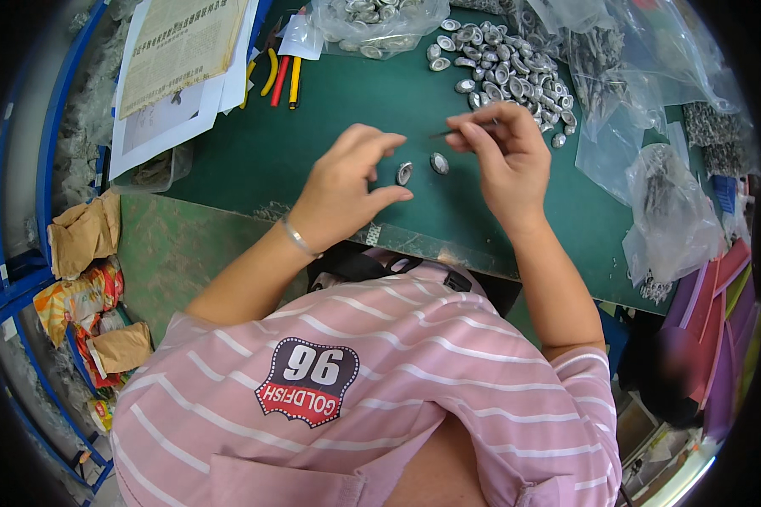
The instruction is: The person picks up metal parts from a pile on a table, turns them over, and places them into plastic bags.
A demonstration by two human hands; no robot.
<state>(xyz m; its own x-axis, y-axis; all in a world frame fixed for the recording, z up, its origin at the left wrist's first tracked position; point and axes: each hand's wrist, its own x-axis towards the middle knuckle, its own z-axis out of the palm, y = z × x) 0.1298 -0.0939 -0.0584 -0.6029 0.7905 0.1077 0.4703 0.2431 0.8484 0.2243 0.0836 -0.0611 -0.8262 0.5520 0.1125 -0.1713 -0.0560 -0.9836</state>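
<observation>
Piece of oval metal (404, 174) sits on a green worktable (237, 165), left hand (338, 184) beside it, thumb and fingers apart; right hand (514, 165) pinches a thin dark tool (440, 134). The piece looks light, stiff, perhaps slippery; best gripped by its rim.

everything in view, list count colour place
table: one, green, middle
loose ovals: two, silver, table centre
piled ovals: many, silver, table's far side
bagged ovals: many, silver, left of the pile
tool handles: four, yellow and red, upper left
papers: several, white and yellowed, upper left
plastic bags: several, clear, right
strips: several, pink, purple, green, right edge
packages: several, brown, orange, left
shelving: count unclear, blue, left edge
thin tool: one, dark, right hand
striped shirt: one, pink, worn
bracelet: one, silver, left wrist
left hand: one, bare, beside loose ovals
right hand: one, bare, gripping thin tool
</observation>
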